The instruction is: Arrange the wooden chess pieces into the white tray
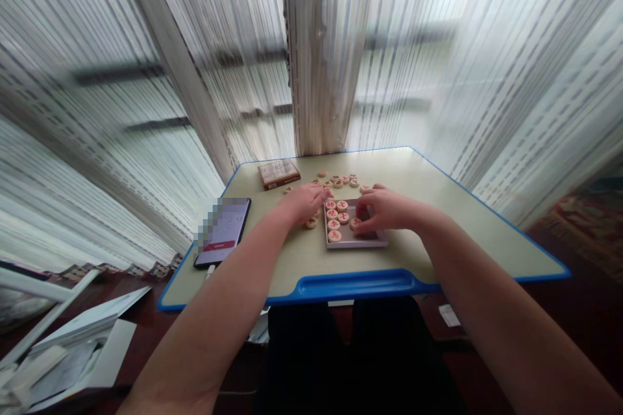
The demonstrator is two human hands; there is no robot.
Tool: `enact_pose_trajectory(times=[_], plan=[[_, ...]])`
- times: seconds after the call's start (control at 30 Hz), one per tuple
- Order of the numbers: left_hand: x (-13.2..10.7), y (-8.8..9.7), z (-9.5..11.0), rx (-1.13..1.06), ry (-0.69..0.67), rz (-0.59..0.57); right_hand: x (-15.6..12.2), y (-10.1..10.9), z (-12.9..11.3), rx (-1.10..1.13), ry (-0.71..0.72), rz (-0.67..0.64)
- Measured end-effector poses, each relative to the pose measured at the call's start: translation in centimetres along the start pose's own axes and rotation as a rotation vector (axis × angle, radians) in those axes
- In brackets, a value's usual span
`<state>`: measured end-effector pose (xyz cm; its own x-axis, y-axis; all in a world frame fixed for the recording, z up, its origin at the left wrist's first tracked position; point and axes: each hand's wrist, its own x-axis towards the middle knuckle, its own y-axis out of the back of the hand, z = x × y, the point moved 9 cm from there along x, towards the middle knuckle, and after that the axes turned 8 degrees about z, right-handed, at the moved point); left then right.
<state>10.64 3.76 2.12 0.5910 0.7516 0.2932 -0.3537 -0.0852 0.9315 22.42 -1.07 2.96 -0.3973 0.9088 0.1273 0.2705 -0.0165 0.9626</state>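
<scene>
xiangqi pieces (343, 218), some partly hidden, left hand (304, 203)

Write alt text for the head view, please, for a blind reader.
A person's right hand touches a round piece inside a shallow tray; the left hand is by its far left corner. Loose pieces, a phone and a brown box share the table.

This looks like a room in a home. Sheer striped curtains (321, 45), lit by daylight, hang just past the far edge of the tabletop (438, 194). Round game pieces (343, 218) lie on it, and a phone (228, 233) rests near its left edge. Beyond the right edge shows a patterned rug (591, 227); an open box (114, 353) sits below the near left corner.
</scene>
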Motion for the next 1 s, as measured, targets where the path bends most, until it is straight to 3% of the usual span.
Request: enact_pose_trajectory(times=[0.3,0.63,1.0], plan=[[-0.2,0.0,0.0,0.019,0.02,-0.021,0.0,-0.1,-0.4,0.05,0.039,-0.008],[-0.1,-0.1,-0.1,0.012,0.024,-0.042,0.5,1.8,-2.0,0.097,0.164,0.254],[-0.1,-0.2,0.2,0.003,0.0,-0.046,0.8,0.9,-1.9,0.047,0.214,0.338]])
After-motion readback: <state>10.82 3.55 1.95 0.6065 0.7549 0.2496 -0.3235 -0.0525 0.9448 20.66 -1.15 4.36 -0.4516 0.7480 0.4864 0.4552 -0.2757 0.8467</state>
